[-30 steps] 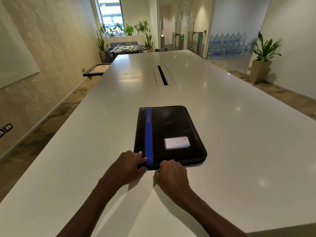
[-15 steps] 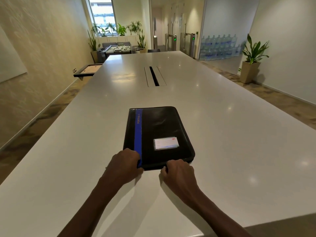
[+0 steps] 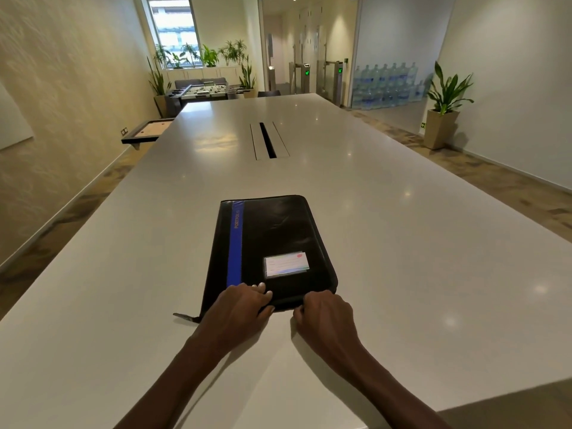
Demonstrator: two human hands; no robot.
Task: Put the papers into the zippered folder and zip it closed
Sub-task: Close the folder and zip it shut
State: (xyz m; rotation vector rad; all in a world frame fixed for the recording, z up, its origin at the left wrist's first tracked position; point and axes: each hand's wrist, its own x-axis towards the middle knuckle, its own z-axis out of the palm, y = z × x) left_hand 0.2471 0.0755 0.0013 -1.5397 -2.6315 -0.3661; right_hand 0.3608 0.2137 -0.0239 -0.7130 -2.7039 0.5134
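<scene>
Gripping one black zippered folder [image 3: 272, 243], two hands, left hand [image 3: 238, 308], right hand [image 3: 325, 317]

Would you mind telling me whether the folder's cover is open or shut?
Shut: the folder lies flat, cover down. Whether its zip is fully closed cannot be told.

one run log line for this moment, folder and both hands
folder: closed, flat on table | left hand: holds near edge | right hand: pinches at near edge, zipper pull hidden | papers: none in view
</scene>
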